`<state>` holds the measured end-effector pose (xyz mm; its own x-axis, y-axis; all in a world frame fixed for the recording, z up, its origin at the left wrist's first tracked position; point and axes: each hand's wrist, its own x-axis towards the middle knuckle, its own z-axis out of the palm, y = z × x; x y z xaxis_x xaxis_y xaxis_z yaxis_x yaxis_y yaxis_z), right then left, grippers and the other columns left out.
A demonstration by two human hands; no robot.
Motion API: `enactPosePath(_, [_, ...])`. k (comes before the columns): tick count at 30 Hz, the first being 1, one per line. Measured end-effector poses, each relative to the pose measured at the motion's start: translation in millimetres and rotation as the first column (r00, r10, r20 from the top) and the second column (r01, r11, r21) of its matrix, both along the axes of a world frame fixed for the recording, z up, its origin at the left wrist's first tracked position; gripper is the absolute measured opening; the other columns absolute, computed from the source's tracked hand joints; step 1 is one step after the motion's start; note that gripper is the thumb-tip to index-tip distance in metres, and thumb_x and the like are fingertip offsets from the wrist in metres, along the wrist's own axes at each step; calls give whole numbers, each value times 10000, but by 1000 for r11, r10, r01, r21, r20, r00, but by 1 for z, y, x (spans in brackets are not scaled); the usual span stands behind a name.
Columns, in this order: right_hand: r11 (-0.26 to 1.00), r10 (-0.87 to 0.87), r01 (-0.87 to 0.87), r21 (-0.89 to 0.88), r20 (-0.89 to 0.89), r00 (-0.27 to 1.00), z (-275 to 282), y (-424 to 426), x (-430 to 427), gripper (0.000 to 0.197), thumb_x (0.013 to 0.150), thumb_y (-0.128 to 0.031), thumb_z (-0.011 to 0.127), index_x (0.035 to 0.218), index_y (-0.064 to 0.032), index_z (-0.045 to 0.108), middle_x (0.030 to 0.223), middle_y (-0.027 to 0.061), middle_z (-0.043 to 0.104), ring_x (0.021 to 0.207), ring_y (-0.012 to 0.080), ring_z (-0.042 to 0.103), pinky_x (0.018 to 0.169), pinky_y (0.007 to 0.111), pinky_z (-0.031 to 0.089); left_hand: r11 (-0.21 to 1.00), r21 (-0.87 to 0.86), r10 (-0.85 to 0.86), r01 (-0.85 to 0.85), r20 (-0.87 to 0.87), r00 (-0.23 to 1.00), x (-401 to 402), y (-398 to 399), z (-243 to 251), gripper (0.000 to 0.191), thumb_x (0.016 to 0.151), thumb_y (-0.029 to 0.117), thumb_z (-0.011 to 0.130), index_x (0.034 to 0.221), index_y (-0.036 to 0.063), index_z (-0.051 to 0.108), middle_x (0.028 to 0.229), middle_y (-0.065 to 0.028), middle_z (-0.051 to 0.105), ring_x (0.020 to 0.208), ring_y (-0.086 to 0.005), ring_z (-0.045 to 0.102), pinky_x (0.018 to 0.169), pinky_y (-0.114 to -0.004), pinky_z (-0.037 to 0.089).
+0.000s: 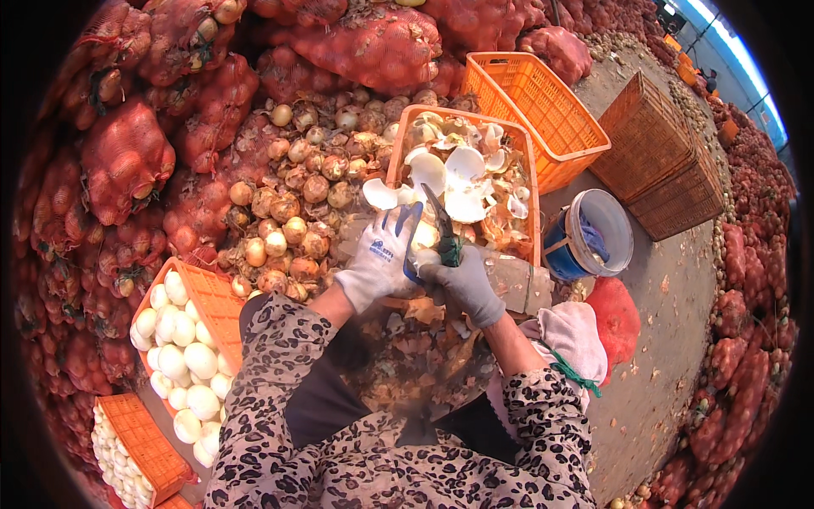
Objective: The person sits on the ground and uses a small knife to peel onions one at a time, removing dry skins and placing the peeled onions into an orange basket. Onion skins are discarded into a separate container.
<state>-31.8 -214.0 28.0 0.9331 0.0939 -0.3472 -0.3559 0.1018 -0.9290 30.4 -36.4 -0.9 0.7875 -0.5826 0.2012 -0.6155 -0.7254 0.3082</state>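
My left hand (378,257), in a white knit glove with a blue coated palm, is in front of the crate of peelings. A pale onion (425,235) lies against its palm side, and the fingers partly hide the hold. My right hand (467,283), in a grey glove, grips a knife (449,250) by its green-wrapped handle. The dark curved blade points up and left, close beside the onion. Behind both hands, an orange plastic crate (534,210) holds white onion layers (464,167) and dry brown skins.
Unpeeled onions (296,207) are heaped left of the crate, below red mesh sacks (356,48). Peeled onions (184,331) fill a crate at my left. On the right are an orange crate (553,108), a bucket (568,245) with a blue cloth, and stacked brown crates (661,159).
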Motion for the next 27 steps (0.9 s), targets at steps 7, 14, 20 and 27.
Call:
enactPosePath(7, [954, -281, 286, 86, -65, 957, 4, -34, 8, 79, 827, -77, 687, 844, -3, 662, 621, 77, 648, 431, 132, 572, 393, 257, 431, 963, -256, -74, 80, 32, 997, 7, 14, -16, 1116, 558, 496, 907, 1435, 3, 424, 1354, -239, 522, 1248, -422, 522, 1078, -504, 441])
enactPosePath(14, [843, -512, 515, 155, -66, 857, -53, -59, 29, 27, 835, 0, 664, 828, 19, 645, 626, 85, 634, 429, 165, 567, 394, 282, 431, 953, -270, -116, 134, 82, 990, 7, 34, -15, 1116, 556, 506, 916, 1452, 35, 446, 1372, -219, 530, 1275, -411, 514, 1105, -532, 410])
enactPosePath(20, [708, -702, 704, -50, 59, 710, -82, -104, 33, 103, 872, -71, 704, 877, 16, 649, 649, 112, 648, 472, 206, 607, 408, 322, 456, 969, -236, -72, 71, 4, 997, 4, 58, -19, 1103, 616, 561, 888, 1482, 64, 418, 1433, -214, 483, 1349, -410, 455, 1137, -516, 381])
enactPosePath(27, [383, -30, 381, -842, 400, 916, -42, -33, 1, 313, 871, -255, 692, 1092, -40, 642, 859, 207, 713, 791, 400, 696, 710, 484, 532, 947, -281, 61, -154, -313, 948, 6, 79, -42, 1176, 608, 498, 933, 1504, -3, 359, 1460, -215, 455, 1389, -378, 440, 1156, -429, 396])
